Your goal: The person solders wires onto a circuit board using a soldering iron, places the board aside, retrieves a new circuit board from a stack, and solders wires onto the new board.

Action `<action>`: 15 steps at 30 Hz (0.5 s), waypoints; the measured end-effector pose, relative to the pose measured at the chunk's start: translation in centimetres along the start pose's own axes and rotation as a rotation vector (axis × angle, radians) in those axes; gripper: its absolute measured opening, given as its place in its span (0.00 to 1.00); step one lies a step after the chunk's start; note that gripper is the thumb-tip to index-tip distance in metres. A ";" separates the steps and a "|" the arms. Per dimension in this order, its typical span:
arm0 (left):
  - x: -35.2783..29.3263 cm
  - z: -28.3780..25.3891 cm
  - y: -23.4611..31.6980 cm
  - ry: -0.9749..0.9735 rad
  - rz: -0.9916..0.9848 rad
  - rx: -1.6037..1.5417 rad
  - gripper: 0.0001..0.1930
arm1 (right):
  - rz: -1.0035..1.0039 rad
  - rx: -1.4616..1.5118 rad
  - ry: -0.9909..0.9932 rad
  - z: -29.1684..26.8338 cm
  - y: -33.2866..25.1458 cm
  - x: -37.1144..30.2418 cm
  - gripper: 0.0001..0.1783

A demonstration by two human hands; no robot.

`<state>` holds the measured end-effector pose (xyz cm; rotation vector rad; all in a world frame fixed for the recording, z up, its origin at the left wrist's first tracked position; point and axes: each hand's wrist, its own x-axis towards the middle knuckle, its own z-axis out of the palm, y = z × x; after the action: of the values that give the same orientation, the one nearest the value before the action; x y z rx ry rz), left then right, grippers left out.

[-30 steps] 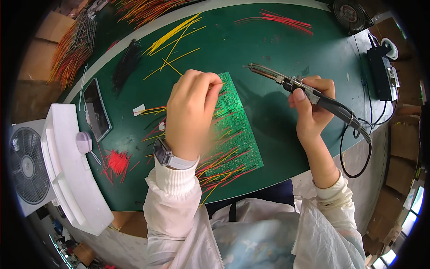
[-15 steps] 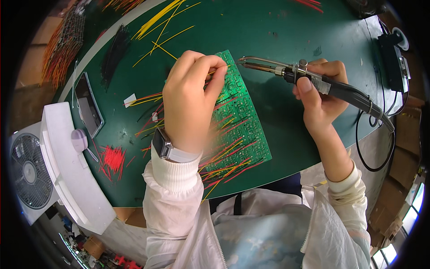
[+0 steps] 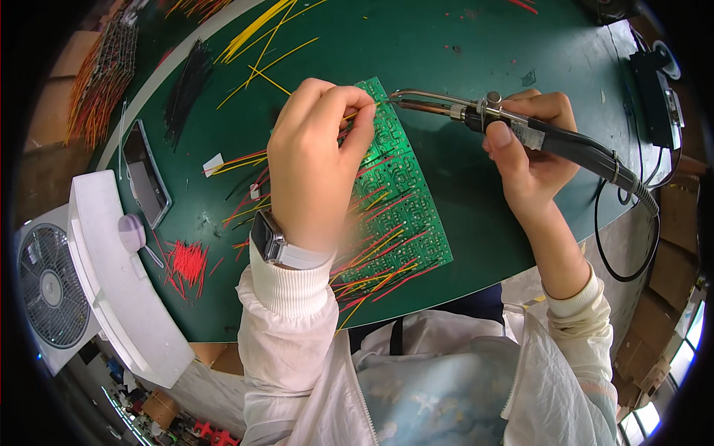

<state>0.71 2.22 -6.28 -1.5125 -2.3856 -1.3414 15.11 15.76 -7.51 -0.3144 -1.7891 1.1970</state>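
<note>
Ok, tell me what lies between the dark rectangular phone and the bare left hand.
In the head view, thin red and yellow wires and small white tags lie between them on the green tabletop.

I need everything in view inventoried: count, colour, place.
Circuit board: one, green, centre.
Soldering iron: one, black, right of board.
Board wires: many, red/yellow, across board.
Loose wires: several, yellow, upper left.
Dark wires: many, black, upper left.
Short wires: many, red, left.
Phone: one, dark, left.
Case: one, lilac, by phone.
Foam block: one, white, left.
Fan: one, grey, far left.
Box: one, black, upper right.
Cartons: several, brown, sides.
Table: one, green, beneath.
Left hand: one, white-sleeved, pinching a yellow wire.
Right hand: one, white-sleeved, on iron.
</note>
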 end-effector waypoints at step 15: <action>0.0 0.2 0.1 0.015 0.030 0.053 0.06 | -0.207 -0.053 -0.051 0.0 0.3 0.3 0.14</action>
<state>0.82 2.38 -6.35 -1.5138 -2.3599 -1.2681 14.91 16.12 -7.57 -0.1259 -1.8507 1.0211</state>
